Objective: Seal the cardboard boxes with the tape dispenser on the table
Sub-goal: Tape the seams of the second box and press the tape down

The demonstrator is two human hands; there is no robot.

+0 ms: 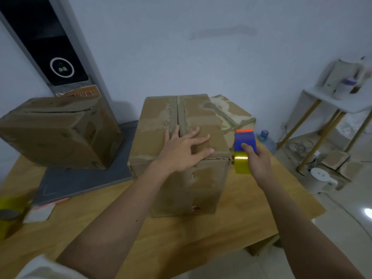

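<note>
Head view, looking down at a light wooden table (pixel 231 222) set against a pale wall. A tall brown cardboard box (pixel 181 164) with worn, torn tape marks stands upright at the table's middle, its two top flaps closed and meeting along a dark seam that runs away from the camera. The left hand (pixel 181 153) lies flat on the near part of that top, palm down, fingers straight and spread wide across both flaps, the fingertips straddling the seam.

Just beside the box's right upper edge, the right hand (pixel 259 160) grips a blue plastic tape dispenser with an orange front edge (pixel 244 140); the fingers are curled round its body and the thumb lies on top of the blue part. A yellowish roll of tape (pixel 241 162) sits in the dispenser, below the blue part, close to the box's top right corner. Whether the dispenser touches the box cannot be told.

Behind the central box, at its right, a second brown cardboard box (pixel 231 111) shows only its scuffed top. A third, larger brown cardboard box (pixel 58 131) rests tilted on the table's left side, over a flat dark grey board (pixel 80 182). At the left edge lies a blurred yellowish tape roll (pixel 9 216).
</note>
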